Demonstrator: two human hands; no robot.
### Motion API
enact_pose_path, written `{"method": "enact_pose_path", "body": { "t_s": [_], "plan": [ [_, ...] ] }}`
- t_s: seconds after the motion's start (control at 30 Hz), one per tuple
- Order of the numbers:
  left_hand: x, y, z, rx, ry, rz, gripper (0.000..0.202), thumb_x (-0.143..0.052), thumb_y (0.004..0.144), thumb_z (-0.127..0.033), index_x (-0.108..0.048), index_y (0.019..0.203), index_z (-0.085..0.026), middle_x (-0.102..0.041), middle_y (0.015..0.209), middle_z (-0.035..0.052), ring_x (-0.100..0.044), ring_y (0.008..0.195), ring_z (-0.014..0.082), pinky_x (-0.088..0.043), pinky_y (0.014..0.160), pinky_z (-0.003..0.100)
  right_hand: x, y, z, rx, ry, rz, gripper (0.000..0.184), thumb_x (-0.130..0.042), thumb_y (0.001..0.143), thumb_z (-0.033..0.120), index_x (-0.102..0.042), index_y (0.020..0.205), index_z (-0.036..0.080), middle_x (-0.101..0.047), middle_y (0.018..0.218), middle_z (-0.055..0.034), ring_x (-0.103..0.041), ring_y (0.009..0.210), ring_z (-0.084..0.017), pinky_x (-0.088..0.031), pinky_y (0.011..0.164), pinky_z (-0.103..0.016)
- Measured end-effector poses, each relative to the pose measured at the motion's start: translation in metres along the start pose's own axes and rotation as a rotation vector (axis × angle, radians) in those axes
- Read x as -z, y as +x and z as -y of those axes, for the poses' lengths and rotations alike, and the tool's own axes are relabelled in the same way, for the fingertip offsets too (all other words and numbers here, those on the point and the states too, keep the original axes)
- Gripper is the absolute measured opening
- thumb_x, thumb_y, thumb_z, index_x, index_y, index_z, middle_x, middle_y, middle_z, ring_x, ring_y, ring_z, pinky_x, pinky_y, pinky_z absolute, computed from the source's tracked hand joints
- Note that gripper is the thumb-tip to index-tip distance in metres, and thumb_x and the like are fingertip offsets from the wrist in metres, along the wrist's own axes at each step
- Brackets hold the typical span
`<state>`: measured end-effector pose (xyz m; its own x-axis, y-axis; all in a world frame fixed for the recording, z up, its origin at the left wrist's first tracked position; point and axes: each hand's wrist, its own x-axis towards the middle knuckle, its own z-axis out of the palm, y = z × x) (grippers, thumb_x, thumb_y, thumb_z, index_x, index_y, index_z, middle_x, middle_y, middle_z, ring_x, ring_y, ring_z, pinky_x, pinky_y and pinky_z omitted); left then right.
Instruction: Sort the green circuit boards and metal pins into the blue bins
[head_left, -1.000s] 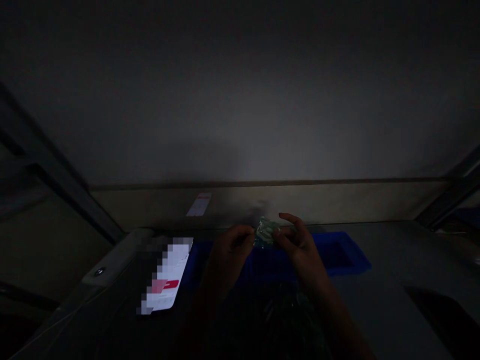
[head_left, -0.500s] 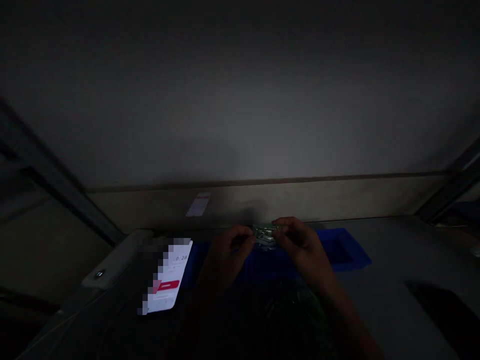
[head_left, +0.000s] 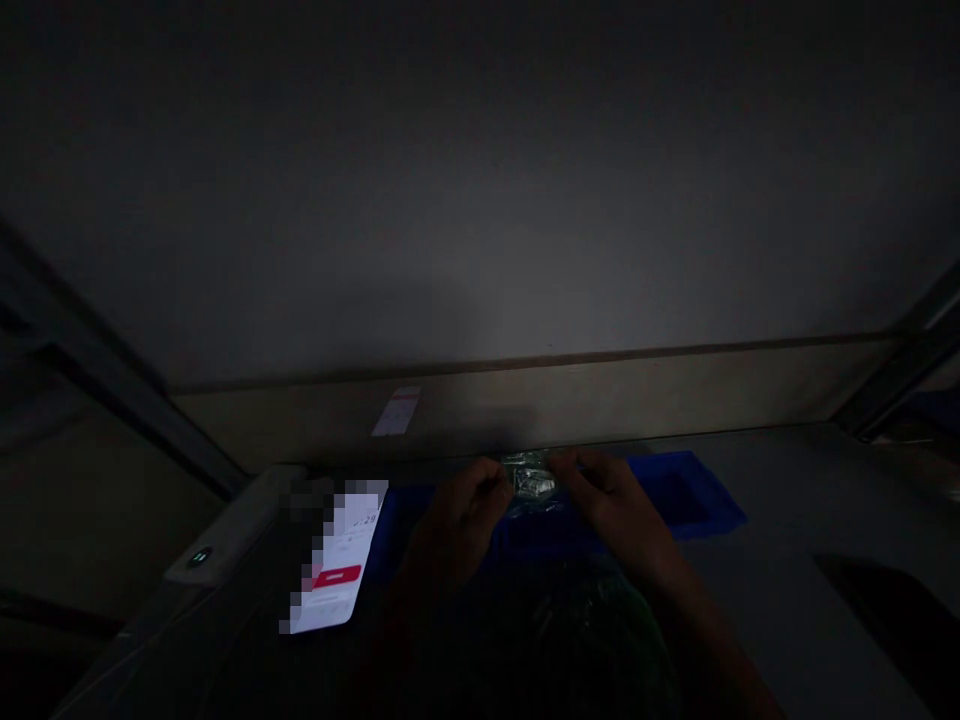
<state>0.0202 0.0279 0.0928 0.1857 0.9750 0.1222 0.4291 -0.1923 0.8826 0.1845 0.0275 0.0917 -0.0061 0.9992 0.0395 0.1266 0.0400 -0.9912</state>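
Observation:
A small clear plastic bag [head_left: 532,480] with shiny contents is stretched between my two hands. My left hand [head_left: 469,510] pinches its left edge, and my right hand [head_left: 600,490] pinches the right edge. The light is too dim to tell what lies inside the bag. Below and behind the hands are blue trays [head_left: 551,535], partly covered by my fingers and forearms. Nearer to me, in the dark between my arms, lies a greenish, glossy plastic bag [head_left: 600,625]; its contents cannot be made out.
A lit phone [head_left: 337,570] stands tilted left of my hands. Behind it is a pale power strip [head_left: 232,530] with a small light. A dark flat object [head_left: 885,620] lies on the grey tabletop [head_left: 795,520] at the right. A wall [head_left: 525,250] rises behind the table.
The small bag now looks spread wider and flatter between my fingers, with more of its plastic showing. Both hands stay in about the same place. The view has shifted slightly.

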Motion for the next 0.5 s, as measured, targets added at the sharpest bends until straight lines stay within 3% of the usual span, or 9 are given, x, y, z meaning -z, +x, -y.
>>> {"method": "enact_pose_path", "body": {
  "t_s": [0.1, 0.23, 0.4, 0.5],
  "plan": [
    [-0.002, 0.0, 0.001, -0.048, 0.028, -0.014, 0.017, -0.048, 0.079, -0.032, -0.055, 0.069, -0.019, -0.053, 0.063, -0.0011, -0.049, 0.061, 0.0135, -0.039, 0.057, 0.023, 0.001, -0.003, 0.003, -0.057, 0.04, 0.031, 0.032, -0.057, 0.075, 0.049, -0.055, 0.068, 0.018, -0.043, 0.038, 0.0076, -0.038, 0.035, -0.008, -0.028, 0.04, -0.021],
    [-0.004, 0.003, 0.004, -0.104, 0.05, -0.053, 0.012, -0.049, 0.077, -0.027, -0.056, 0.072, -0.019, -0.058, 0.066, -0.0001, -0.055, 0.063, 0.0141, -0.042, 0.059, 0.024, 0.001, -0.005, 0.006, -0.076, 0.154, 0.066, 0.034, -0.058, 0.074, 0.051, -0.057, 0.077, 0.017, -0.056, 0.044, 0.0033, -0.048, 0.037, -0.01, -0.036, 0.042, -0.022],
    [-0.008, 0.005, 0.004, -0.095, 0.061, -0.178, 0.01, -0.054, 0.071, -0.026, -0.058, 0.068, -0.018, -0.06, 0.063, -0.0006, -0.057, 0.062, 0.0146, -0.043, 0.06, 0.025, -0.004, -0.006, 0.009, -0.009, 0.208, 0.035, 0.036, -0.058, 0.074, 0.053, -0.056, 0.072, 0.017, -0.063, 0.057, -0.0012, -0.058, 0.051, -0.013, -0.044, 0.054, -0.024],
    [-0.013, 0.007, 0.004, -0.013, -0.113, -0.21, 0.013, -0.057, 0.071, -0.03, -0.06, 0.071, -0.017, -0.061, 0.064, -0.0003, -0.058, 0.063, 0.0147, -0.044, 0.061, 0.025, -0.006, -0.006, 0.007, 0.095, 0.181, -0.05, 0.036, -0.055, 0.077, 0.053, -0.055, 0.067, 0.018, -0.06, 0.06, 0.0001, -0.056, 0.058, -0.012, -0.045, 0.061, -0.025]
  ]
}}
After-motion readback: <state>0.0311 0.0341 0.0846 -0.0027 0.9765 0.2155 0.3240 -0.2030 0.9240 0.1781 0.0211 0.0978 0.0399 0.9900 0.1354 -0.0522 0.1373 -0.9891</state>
